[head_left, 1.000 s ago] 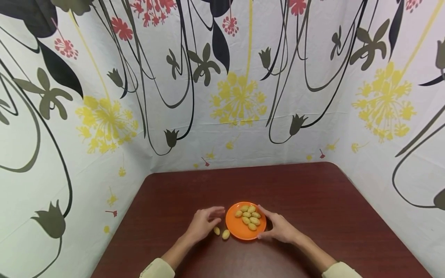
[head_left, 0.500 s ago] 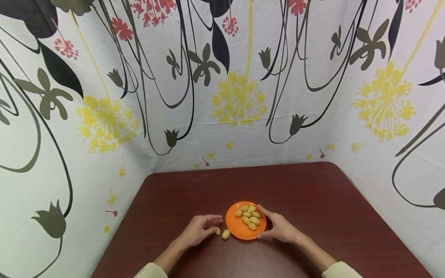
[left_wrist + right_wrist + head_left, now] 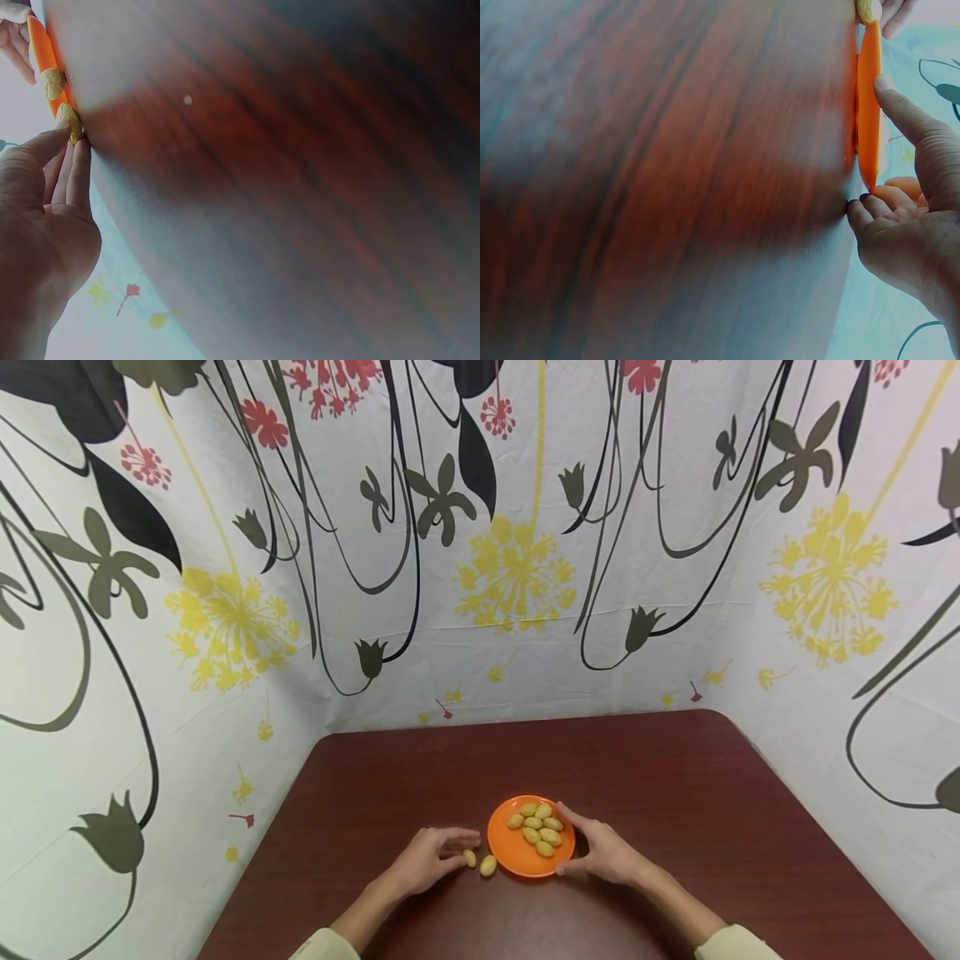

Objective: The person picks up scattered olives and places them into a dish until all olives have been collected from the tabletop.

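Thumb and fingertips of my left hand (image 3: 431, 858) pinch a small yellow-brown oval piece (image 3: 71, 121) with a rough, nut-like surface, just left of the plate. A second oval piece (image 3: 488, 865) lies on the table between that hand and the plate. The round orange plate (image 3: 513, 855) carries several of the same pieces (image 3: 532, 823), grouped towards its far side and right. My right hand (image 3: 607, 855) holds the plate's right edge, thumb at the near rim and fingers spread to the far rim. In the right wrist view the plate (image 3: 868, 105) appears edge-on.
The dark red-brown table (image 3: 637, 768) has rounded far corners. White fabric (image 3: 450, 677) with printed flowers and stems hangs behind it and along both sides. Pale sleeves (image 3: 735, 943) cover the forearms near the bottom edge.
My left hand has drawn slightly back and left from beside the plate, and its thumb and fingertips have closed on the leftmost oval piece. The right hand and plate stay put.
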Motion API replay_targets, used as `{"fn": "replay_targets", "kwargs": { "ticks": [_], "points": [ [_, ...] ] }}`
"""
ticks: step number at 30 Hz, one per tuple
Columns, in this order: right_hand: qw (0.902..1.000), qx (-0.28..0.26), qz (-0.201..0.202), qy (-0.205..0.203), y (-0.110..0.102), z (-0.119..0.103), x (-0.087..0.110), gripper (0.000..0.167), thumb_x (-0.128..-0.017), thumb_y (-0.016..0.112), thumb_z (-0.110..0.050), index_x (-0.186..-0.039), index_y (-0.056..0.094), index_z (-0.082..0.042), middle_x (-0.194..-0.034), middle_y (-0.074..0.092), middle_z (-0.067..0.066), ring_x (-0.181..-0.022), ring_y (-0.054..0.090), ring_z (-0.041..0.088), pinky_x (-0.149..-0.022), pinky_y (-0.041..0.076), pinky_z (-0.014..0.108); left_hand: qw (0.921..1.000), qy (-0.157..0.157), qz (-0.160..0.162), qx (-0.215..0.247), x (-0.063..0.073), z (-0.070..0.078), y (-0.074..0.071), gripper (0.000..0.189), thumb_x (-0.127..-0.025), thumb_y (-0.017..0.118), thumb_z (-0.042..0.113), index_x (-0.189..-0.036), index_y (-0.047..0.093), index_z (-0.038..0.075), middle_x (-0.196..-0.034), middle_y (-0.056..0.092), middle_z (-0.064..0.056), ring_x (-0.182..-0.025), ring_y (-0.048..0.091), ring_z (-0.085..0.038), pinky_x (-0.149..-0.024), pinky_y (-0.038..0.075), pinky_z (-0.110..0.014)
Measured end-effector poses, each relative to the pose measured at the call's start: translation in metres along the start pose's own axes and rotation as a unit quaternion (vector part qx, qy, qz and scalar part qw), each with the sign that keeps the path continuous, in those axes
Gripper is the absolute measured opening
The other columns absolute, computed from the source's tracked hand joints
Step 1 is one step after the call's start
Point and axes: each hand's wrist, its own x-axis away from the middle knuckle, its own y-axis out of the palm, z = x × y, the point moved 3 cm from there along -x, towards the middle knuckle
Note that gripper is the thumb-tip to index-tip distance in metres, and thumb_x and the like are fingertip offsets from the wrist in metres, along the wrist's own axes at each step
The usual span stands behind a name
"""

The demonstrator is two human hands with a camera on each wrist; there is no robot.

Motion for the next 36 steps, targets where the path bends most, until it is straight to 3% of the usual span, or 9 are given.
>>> {"fn": "replay_targets", "kwargs": {
  "ticks": [12, 22, 36],
  "points": [
    [1.0000, 0.004, 0.001, -0.002, 0.000, 0.003, 0.000, 0.105, -0.087, 0.090, -0.040, -0.165, 0.032, -0.001, -0.165, 0.039, 0.026, -0.147, 0.041, 0.049, -0.114, 0.035, 0.069, 1.0000, 0.002, 0.001, -0.007, -0.003, 0.002, 0.000, 0.030, -0.099, 0.075, 0.006, -0.127, 0.076, 0.017, -0.111, 0.078, 0.011, -0.105, 0.072, -0.004, -0.089, 0.058, -0.022],
    [1.0000, -0.005, 0.000, -0.008, 0.000, 0.003, 0.001, 0.106, -0.087, 0.090, -0.040, -0.166, 0.031, -0.001, -0.164, 0.038, 0.028, -0.148, 0.040, 0.050, -0.114, 0.035, 0.070, 0.9997, 0.013, 0.001, -0.021, -0.004, 0.008, -0.005, 0.028, -0.097, 0.077, 0.001, -0.122, 0.077, 0.013, -0.112, 0.079, 0.007, -0.102, 0.073, -0.006, -0.087, 0.059, -0.023],
    [1.0000, -0.002, 0.002, -0.008, 0.000, 0.002, 0.001, 0.106, -0.087, 0.089, -0.041, -0.166, 0.031, -0.001, -0.164, 0.039, 0.028, -0.147, 0.041, 0.050, -0.114, 0.035, 0.070, 0.9963, 0.000, 0.067, -0.055, -0.016, 0.013, -0.017, 0.023, -0.099, 0.079, 0.014, -0.122, 0.077, 0.010, -0.108, 0.079, 0.010, -0.099, 0.074, -0.006, -0.086, 0.061, -0.026]
  ]
}}
